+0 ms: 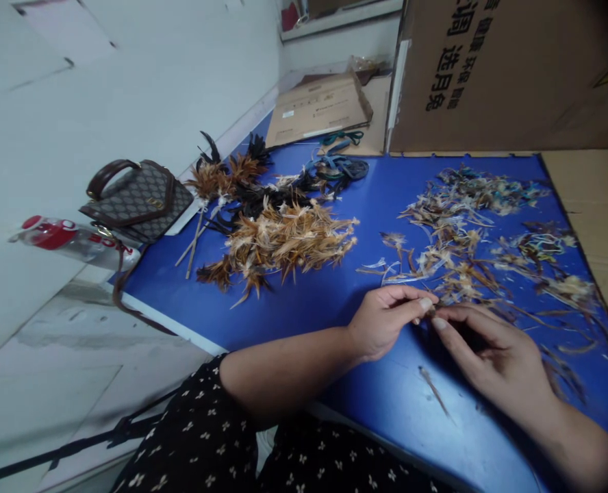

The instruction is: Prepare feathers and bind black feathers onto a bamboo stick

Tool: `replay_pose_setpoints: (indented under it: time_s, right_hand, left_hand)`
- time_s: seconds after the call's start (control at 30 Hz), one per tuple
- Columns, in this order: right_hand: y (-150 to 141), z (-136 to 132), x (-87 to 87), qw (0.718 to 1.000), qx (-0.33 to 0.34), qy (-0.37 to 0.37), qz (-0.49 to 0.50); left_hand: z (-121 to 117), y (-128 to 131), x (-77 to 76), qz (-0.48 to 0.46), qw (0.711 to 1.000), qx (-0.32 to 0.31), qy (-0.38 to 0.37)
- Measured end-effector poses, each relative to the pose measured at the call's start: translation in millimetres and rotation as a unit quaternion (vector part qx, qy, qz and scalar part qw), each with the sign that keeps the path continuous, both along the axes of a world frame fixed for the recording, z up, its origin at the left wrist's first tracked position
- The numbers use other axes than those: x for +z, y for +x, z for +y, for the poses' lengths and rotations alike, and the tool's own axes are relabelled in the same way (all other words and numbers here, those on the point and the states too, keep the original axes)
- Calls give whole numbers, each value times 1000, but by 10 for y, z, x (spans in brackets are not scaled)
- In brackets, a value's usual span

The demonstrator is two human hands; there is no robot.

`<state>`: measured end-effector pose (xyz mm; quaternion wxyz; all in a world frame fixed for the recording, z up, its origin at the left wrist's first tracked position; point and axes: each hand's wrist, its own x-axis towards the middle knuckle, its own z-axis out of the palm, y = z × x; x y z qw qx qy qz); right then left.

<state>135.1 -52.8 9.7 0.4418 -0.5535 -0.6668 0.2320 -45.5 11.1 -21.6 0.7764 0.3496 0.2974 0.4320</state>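
Above the blue tabletop (294,315), my left hand (386,318) pinches a small brown bit, perhaps a feather (430,311), between thumb and forefinger. My right hand (494,356) meets it from the other side, its thumb and fingertips closed at the same bit. Most of that piece is hidden by the fingers. Just beyond both hands lie loose feathers (463,263) in brown, white and bluish tones. A single thin feather (435,392) rests on the table below my hands. Left of my hands is a thick pile of golden-brown feathers (294,236).
Black feathers (263,198) and brown feather bunches on sticks (194,243) lie farther back. A patterned handbag (142,198) and a clear bottle with red cap (72,239) are at the left edge. Flattened cardboard (314,109) and a large carton (514,82) stand behind.
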Motion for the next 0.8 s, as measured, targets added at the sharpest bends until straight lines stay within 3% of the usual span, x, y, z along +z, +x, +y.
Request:
replay_pose_setpoints:
  time_s: [0.43, 0.67, 0.8]
  right_hand:
    - [20, -4, -90, 1000, 3, -9, -2]
    - [-56, 15, -8, 1000, -5, -15, 13]
    - [-27, 32, 79, 999, 38, -18, 4]
  left_hand:
    - [-13, 5, -59, 21, 999, -12, 23]
    - [-31, -29, 27, 31, 998, -15, 53]
    - [-33, -51, 68, 36, 999, 4, 35]
